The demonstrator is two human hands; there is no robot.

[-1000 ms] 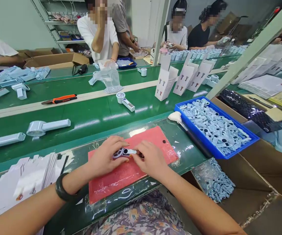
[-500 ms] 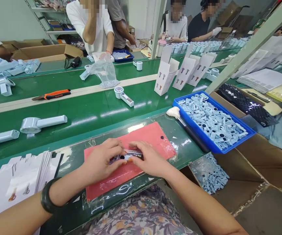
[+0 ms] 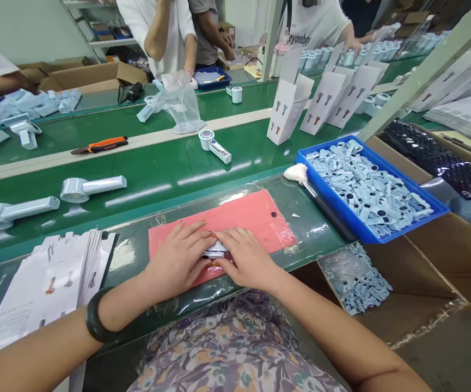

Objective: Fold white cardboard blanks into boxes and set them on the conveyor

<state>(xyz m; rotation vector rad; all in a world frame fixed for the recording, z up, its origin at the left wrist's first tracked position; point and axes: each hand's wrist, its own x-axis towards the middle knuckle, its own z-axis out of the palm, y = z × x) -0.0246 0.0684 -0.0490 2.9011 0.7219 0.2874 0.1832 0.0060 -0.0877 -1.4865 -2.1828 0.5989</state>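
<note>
Left hand [image 3: 176, 261] and right hand [image 3: 245, 258] close together on the pink mat [image 3: 255, 215]; room to pass above them, across the mat toward the green conveyor belt [image 3: 149, 188]. Leftward, the white leaflet stack [image 3: 51, 288] blocks. Rightward, a brush [image 3: 325, 201] and the raised wall of a blue tray [image 3: 329, 188] bar the way. Pale blue device [image 3: 92, 188] stands on the belt beyond.
</note>
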